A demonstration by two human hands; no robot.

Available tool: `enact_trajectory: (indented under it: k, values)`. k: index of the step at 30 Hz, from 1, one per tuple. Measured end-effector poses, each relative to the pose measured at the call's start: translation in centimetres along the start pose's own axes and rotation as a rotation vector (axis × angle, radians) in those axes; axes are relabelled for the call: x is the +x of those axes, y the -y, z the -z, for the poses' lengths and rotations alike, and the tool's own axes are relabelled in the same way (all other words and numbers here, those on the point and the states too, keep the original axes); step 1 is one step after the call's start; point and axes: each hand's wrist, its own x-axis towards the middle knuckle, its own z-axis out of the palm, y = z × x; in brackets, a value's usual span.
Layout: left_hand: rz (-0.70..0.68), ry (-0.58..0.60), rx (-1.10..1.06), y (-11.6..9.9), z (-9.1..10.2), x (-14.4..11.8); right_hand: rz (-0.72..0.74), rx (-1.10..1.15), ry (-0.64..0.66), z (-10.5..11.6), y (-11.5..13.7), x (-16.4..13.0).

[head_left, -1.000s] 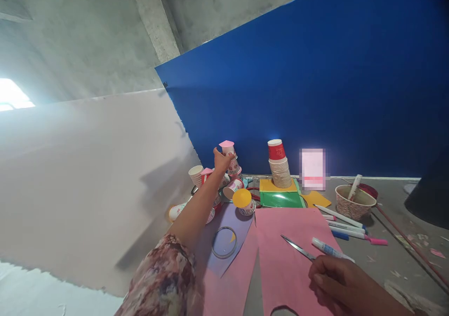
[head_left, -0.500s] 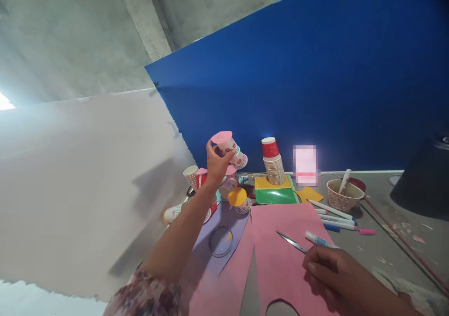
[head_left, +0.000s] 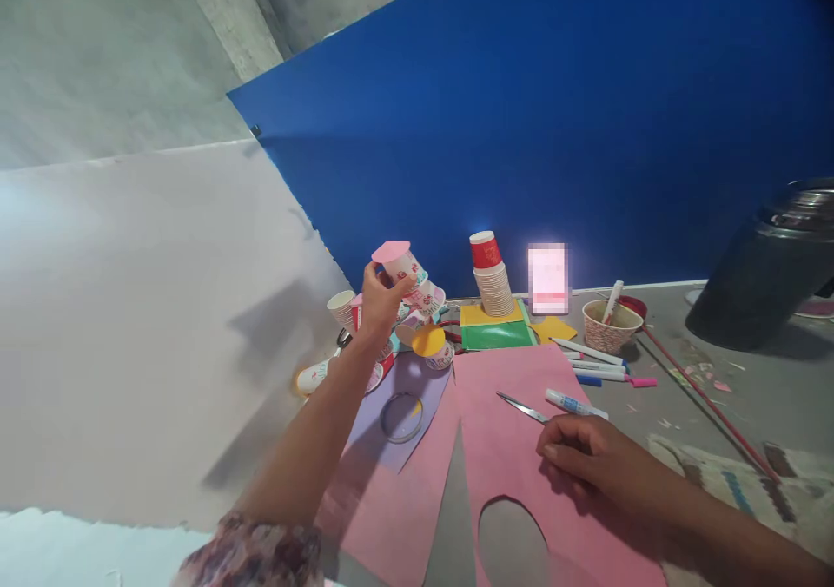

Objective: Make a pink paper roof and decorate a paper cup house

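My left hand (head_left: 384, 296) is raised over a cluster of paper cups, its fingers wrapped around a printed paper cup (head_left: 402, 267). A pink paper disc (head_left: 391, 251) caps this cup, and a second printed cup (head_left: 426, 297) adjoins its lower end. Both tilt to the right. Just below is a printed cup with a yellow disc (head_left: 428, 341) on top. My right hand (head_left: 579, 448) rests over pink paper (head_left: 508, 457) with fingers curled around the hidden handles of the scissors (head_left: 521, 406). The blades point left. A glue-stick-like tube (head_left: 573, 403) lies beyond that hand.
A tape roll (head_left: 401, 418) lies on purple paper (head_left: 430, 387). Stacked paper cups (head_left: 493, 287) stand on yellow and green packs (head_left: 499, 335). To the right are markers (head_left: 596, 368), a bowl (head_left: 609, 326), a red stick (head_left: 710, 405) and a dark flask (head_left: 749, 274).
The camera view has shifted right and down. My left hand has lowered the joined cups slightly towards the cluster. My right hand remains at the scissors on the pink paper.
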Motion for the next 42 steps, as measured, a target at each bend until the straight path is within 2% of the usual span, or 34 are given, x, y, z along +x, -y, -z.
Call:
enact_trajectory:
  k: [5,7,9,13,16,19,22,25,29,31,34,38,42]
  values:
    - [0.087,0.093,0.019,2.9,-4.2,0.6,0.012,0.009,-0.038,-0.1,0.2,0.0]
    - [0.117,0.1,0.023,3.7,-5.2,0.7,0.005,0.007,-0.038,-0.1,0.3,0.0]
    - [0.125,0.101,0.019,3.8,-5.4,0.5,0.01,0.0,-0.041,0.0,0.3,0.0]
    - [0.099,0.178,-0.042,2.0,-4.7,-1.6,0.066,-0.027,-0.078,0.4,0.7,0.2]
    - [0.093,0.286,-0.112,-0.1,-4.7,-5.2,0.138,-0.011,-0.127,0.9,1.3,0.3]
    - [0.137,0.406,-0.215,-1.7,-5.3,-8.9,0.194,0.126,-0.22,1.4,1.9,0.5]
    - [0.158,0.427,-0.234,-2.5,-5.7,-10.7,0.234,0.174,-0.309,2.0,2.3,0.7]
    - [0.127,0.348,-0.218,-2.8,-4.4,-9.5,0.232,0.161,-0.322,2.2,2.2,0.8]
    - [0.053,0.147,-0.146,-3.2,0.1,-5.3,0.163,0.198,-0.214,1.9,1.7,0.7]
    - [-0.022,0.05,-0.028,-3.2,2.5,-3.1,0.131,0.17,-0.175,1.8,1.5,0.6]
    - [-0.031,-0.038,0.125,-2.3,4.7,-0.5,0.102,0.118,-0.16,1.7,1.2,0.6]
    - [0.022,-0.059,0.198,-0.1,4.8,1.3,0.081,0.074,-0.14,1.9,0.6,1.0]
    - [-0.007,-0.103,0.238,1.3,4.1,2.0,0.049,0.127,-0.148,2.0,-0.1,1.2]
